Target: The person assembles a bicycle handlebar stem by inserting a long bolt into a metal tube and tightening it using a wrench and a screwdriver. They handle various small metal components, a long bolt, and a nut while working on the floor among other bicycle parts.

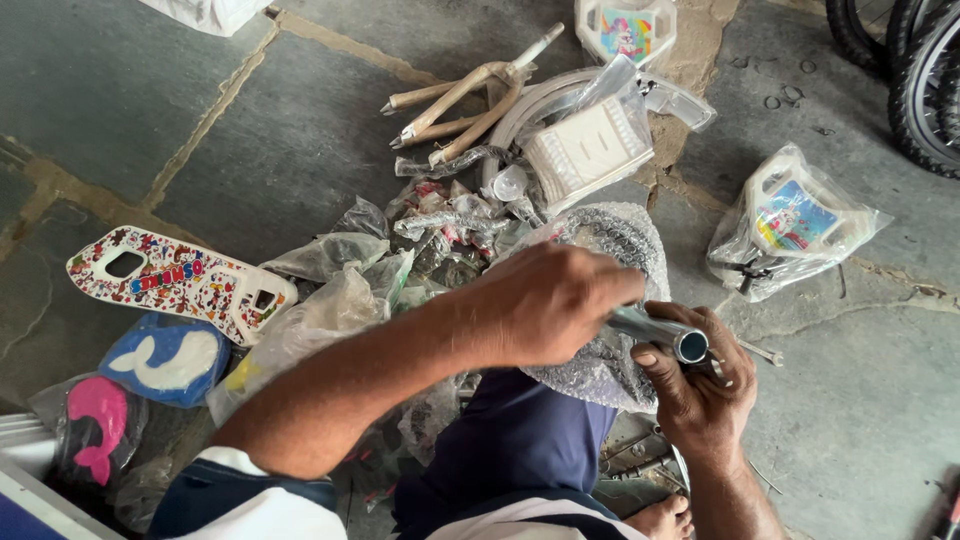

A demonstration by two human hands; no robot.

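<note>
My right hand grips the end of a shiny metal tube, open end facing up and right. My left hand reaches across from the left and closes over the tube's other part, where bubble wrap still covers it. The wrapped bundle rests over my knee in dark blue trousers. Both hands are touching the tube, close together.
Stone floor with loose plastic bags, paper-wrapped fork tubes, a wrapped white basket, bagged plastic plates, a colourful printed chain guard, blue and pink whale-shaped parts. Bicycle tyres stand top right. Bolts lie by my foot.
</note>
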